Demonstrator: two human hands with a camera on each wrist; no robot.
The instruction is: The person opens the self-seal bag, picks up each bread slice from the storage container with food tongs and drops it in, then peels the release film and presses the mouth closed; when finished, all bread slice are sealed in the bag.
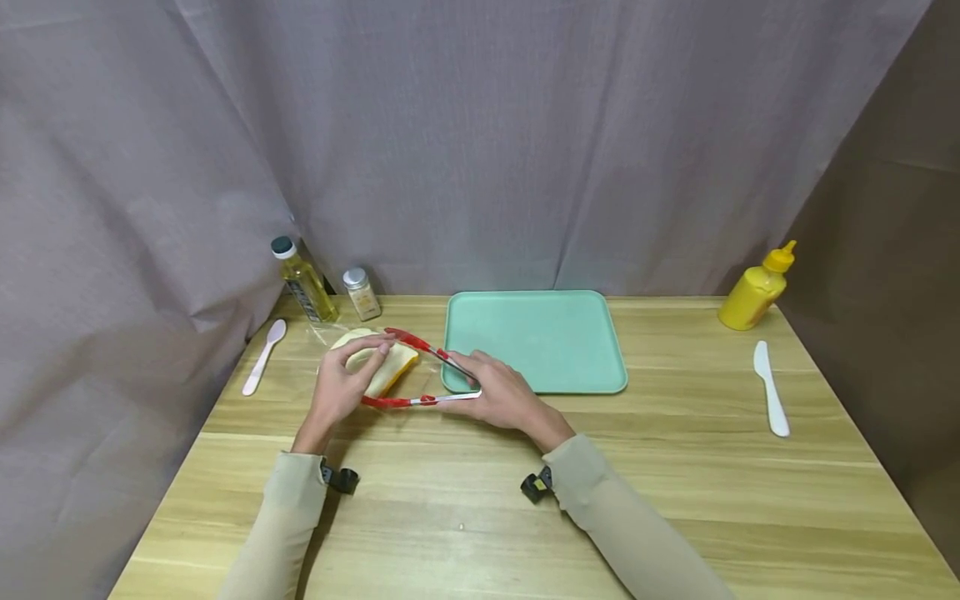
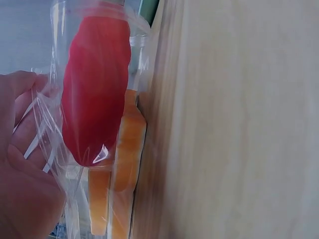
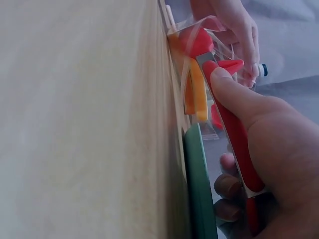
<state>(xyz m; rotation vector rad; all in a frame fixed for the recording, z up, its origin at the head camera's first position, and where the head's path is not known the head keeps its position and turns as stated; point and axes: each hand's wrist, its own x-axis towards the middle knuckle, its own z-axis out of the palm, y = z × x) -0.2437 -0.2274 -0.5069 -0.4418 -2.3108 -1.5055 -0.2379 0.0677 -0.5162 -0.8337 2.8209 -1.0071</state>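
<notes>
Sliced bread (image 1: 396, 363) with an orange-brown crust lies on the table at the left, inside a clear plastic bag (image 2: 47, 119). My left hand (image 1: 341, 383) is over the bread and pinches the bag's edge between thumb and fingers. My right hand (image 1: 506, 396) grips red-and-silver tongs (image 3: 232, 127) near their hinged end, thumb along one arm. The tongs' arms stand spread wide, pointing left at the bread. In the left wrist view one red tip (image 2: 97, 89) shows through the plastic, close beside the slices' crusts (image 2: 127, 154).
A green tray (image 1: 536, 342) lies behind my right hand. Back left stand an oil bottle (image 1: 309, 287) and a seasoning jar (image 1: 363, 296), with a pale spoon (image 1: 262, 358) nearby. A yellow squeeze bottle (image 1: 753, 296) and a white knife (image 1: 770, 387) are at the right.
</notes>
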